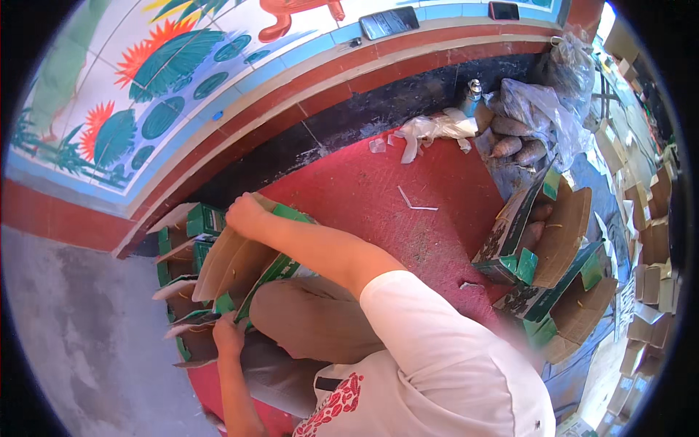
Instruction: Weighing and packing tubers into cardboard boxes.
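An open cardboard box (pixel 251 264), brown inside and green outside, is tilted in front of my lap with its flap standing up. My right hand (pixel 247 216) reaches across and is closed on the box's far end. At its near end, my left hand (pixel 228 335) is closed on the green corner. Part of the box's side is hidden behind my right forearm and knee. Just left of it, several more open green-and-brown boxes (pixel 175 271) stand in a row, close against the one I hold.
On the red floor covering (pixel 364 186) lie paper scraps. Right of me stand two open boxes, one with tubers (pixel 533 234) inside. Farther back are a plastic bag of tubers (pixel 520 135), a metal flask (pixel 474 91) and a tiled wall ledge with a phone (pixel 389 23).
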Demonstrator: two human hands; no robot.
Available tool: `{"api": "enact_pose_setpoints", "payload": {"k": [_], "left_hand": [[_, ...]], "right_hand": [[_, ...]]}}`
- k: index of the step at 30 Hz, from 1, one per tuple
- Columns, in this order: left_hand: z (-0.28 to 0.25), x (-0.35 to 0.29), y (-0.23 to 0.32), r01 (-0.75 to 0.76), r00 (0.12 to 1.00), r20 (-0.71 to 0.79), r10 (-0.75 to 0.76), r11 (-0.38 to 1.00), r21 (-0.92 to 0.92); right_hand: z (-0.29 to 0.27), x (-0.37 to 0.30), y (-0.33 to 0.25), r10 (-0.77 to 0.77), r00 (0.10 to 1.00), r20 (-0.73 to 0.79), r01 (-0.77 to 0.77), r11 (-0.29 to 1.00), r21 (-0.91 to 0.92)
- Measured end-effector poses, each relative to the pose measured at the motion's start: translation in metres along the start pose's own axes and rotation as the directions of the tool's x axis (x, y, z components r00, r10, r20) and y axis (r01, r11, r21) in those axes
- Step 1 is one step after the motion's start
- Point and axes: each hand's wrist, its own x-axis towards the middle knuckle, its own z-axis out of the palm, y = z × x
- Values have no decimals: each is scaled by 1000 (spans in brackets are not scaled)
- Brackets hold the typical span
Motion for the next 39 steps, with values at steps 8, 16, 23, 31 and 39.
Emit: {"api": "enact_pose_setpoints", "payload": {"k": [8, 16, 23, 31, 39], "left_hand": [[-21, 19, 24, -141, 989, -39, 145, 986, 88], [-70, 70, 122, -364, 928, -16, 372, 916, 171], [-52, 99, 244, -666, 746, 57, 663, 742, 78], [33, 81, 373, -745, 615, 49, 787, 600, -292], [-50, 65, 343, -414, 789, 59, 611, 600, -685]], "right_hand": [[-10, -32, 31, -59, 988, -143, 59, 998, 1], [-71, -100, 130, 139, 948, -286, -154, 988, -30], [-145, -182, 226, 241, 951, -196, -282, 933, -223], [-169, -277, 298, 276, 960, -47, -263, 835, -484], [-118, -342, 296, 544, 830, 123, -461, 794, -397]]}}
